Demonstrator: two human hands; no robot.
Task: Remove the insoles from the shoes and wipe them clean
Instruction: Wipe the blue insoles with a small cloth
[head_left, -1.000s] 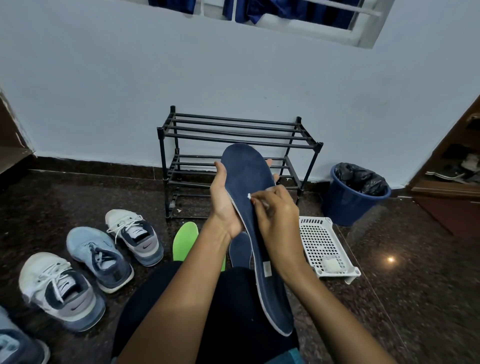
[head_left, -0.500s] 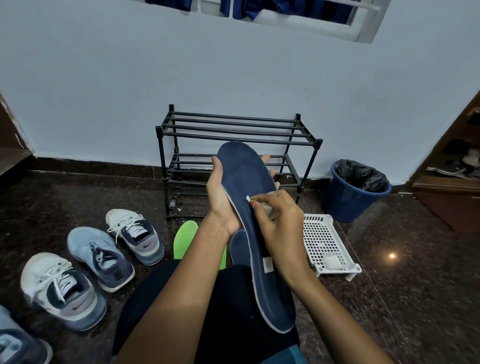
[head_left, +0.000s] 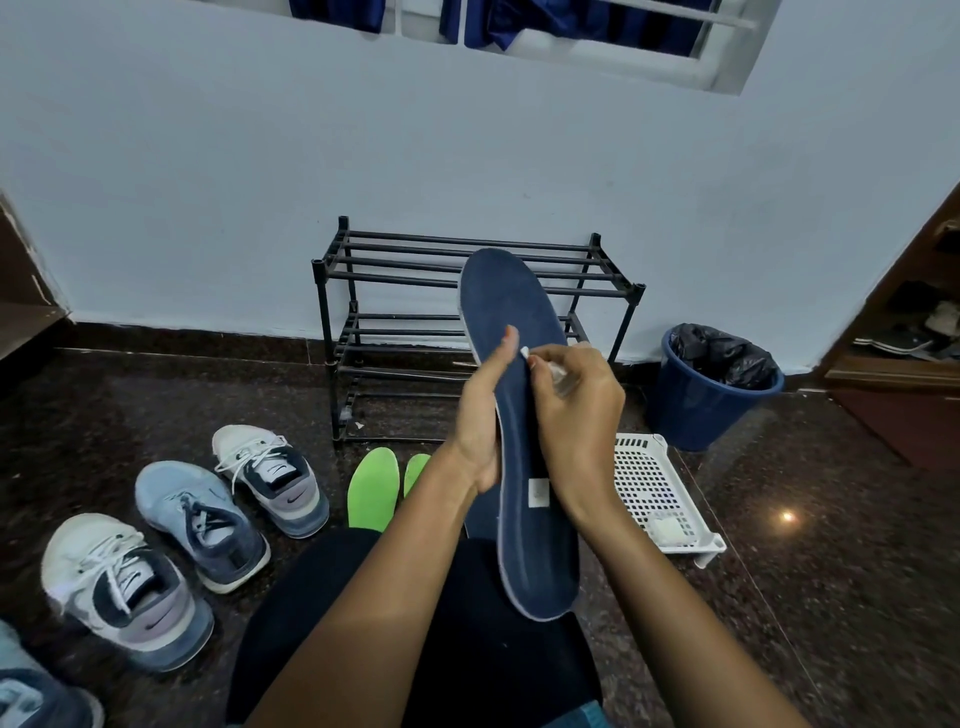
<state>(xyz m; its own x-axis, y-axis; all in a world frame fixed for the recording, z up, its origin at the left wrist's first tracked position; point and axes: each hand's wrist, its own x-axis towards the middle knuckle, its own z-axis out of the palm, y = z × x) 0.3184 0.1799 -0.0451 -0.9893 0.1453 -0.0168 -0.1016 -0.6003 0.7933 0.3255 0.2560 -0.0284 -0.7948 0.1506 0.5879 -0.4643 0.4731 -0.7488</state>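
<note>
Fingers of the left hand (head_left: 480, 434) grip the navy insole (head_left: 511, 306); the right hand (head_left: 579, 415) pinches a white wipe (head_left: 557, 372) against it.

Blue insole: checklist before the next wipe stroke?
1. Grip on the blue insole: left hand holds its side edge, ok.
2. Wiping contact: right hand pinches a white wipe against the blue face, ok.
3. Heel end resting on the lap: cannot tell.
4. Surface clean: cannot tell.
5. Green insoles out of the shoes, on the floor: ok.
6. Bin open for the used wipe, behind the white tray: ok.
</note>
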